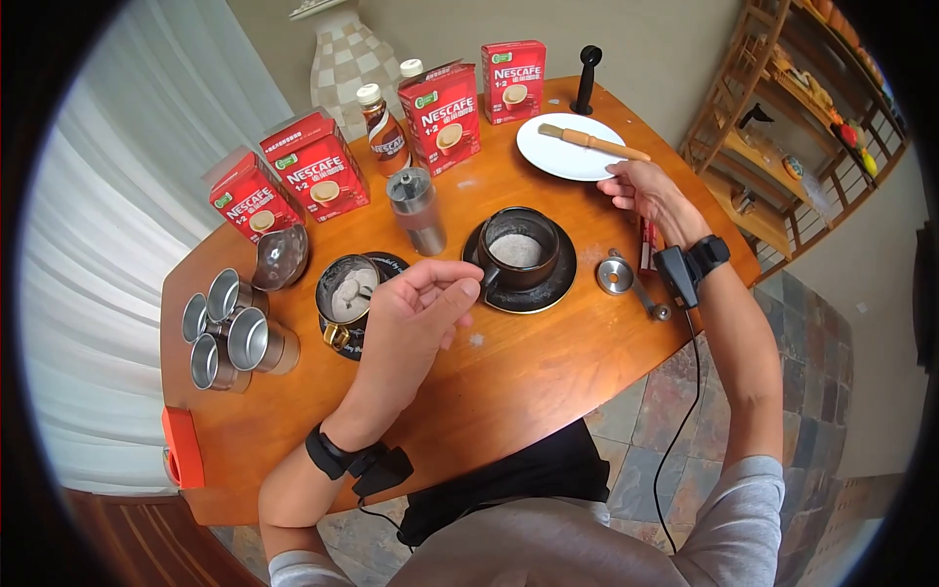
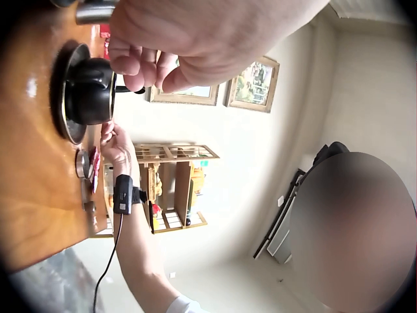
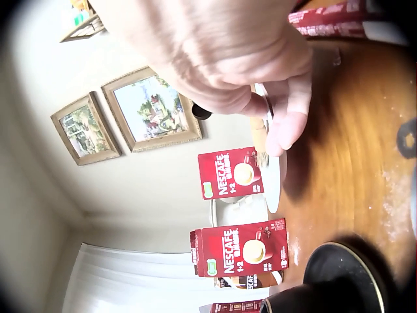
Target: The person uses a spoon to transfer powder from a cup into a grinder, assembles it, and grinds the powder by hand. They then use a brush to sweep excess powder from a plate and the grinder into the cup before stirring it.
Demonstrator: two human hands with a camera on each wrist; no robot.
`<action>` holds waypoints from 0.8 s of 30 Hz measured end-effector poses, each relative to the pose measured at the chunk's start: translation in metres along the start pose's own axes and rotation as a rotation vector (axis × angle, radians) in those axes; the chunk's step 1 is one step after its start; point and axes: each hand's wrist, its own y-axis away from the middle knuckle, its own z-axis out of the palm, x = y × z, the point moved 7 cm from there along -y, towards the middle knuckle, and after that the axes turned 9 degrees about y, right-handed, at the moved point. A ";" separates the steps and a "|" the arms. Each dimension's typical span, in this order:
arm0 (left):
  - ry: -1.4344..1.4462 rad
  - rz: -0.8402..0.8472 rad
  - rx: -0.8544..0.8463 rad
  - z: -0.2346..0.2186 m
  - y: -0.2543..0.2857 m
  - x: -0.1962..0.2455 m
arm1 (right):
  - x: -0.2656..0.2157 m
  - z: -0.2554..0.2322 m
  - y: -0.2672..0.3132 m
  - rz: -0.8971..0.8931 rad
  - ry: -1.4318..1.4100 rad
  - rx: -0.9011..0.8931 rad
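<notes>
My right hand [image 1: 641, 188] grips the near rim of a white plate [image 1: 548, 164], thumb above and fingers below in the right wrist view. Across the plate lies a pastry brush [image 1: 587, 142], its wooden handle sticking out past the rim beside my thumb. My left hand [image 1: 416, 318] is held beside a black cup [image 1: 523, 256], fingers loosely bent and holding nothing; the left wrist view shows it apart from the cup's handle. Pale powder fills part of the cup, which sits on a black gold-rimmed saucer [image 1: 559, 292].
Left of my left hand stand another powder-filled cup [image 1: 337, 308], several metal cups [image 1: 256, 342] and a dark glass bowl [image 1: 282, 256]. Coffee boxes [image 1: 318, 176], a bottle [image 1: 384, 127] and a grinder [image 1: 418, 210] line the back. A crank handle [image 1: 646, 298] lies near my right wrist.
</notes>
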 end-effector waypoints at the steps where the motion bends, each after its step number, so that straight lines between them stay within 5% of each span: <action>1: -0.002 -0.003 -0.006 0.001 -0.003 0.001 | -0.003 -0.003 0.005 -0.022 0.016 0.001; 11: 0.243 -0.038 0.012 0.023 -0.038 0.008 | -0.055 -0.009 0.111 -0.145 0.046 -0.128; 17: 0.324 -0.107 -0.134 0.026 -0.036 0.009 | -0.049 0.011 0.154 -0.123 0.082 -0.348; 24: 0.257 -0.101 -0.055 0.003 -0.004 0.006 | -0.032 0.050 0.195 -0.101 -0.002 -0.490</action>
